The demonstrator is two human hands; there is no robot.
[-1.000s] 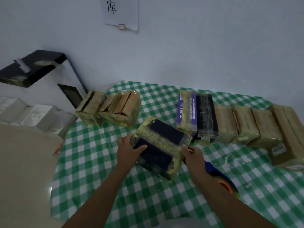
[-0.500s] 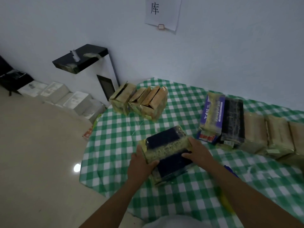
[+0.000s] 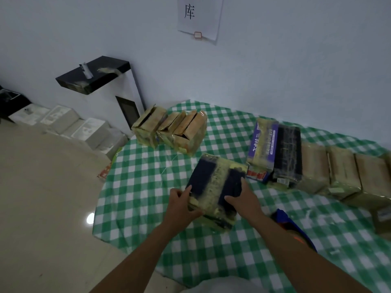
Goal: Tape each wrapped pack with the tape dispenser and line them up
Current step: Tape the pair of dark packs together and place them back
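Note:
A dark blue pack [image 3: 215, 187] banded with yellowish tape lies in the middle of the green checked table [image 3: 148, 187]. My left hand [image 3: 182, 206] grips its near left edge. My right hand [image 3: 243, 199] holds its near right edge, fingers curled over the top. Just right of my right forearm lies the blue and orange tape dispenser [image 3: 292, 227], partly hidden by the arm. A row of taped packs [image 3: 313, 166] runs along the right side, starting with a purple pack [image 3: 263, 144]. Three brown packs [image 3: 171, 129] stand at the far left.
The table's left edge drops to a beige floor [image 3: 42, 208]. White boxes [image 3: 63, 123] sit on the floor by the wall. A black shelf [image 3: 93, 75] juts from the wall. A paper sign [image 3: 198, 15] hangs above.
The pack has turned in my hands and now lies lengthwise, pointing away from me. My view has swung to the left, showing more floor.

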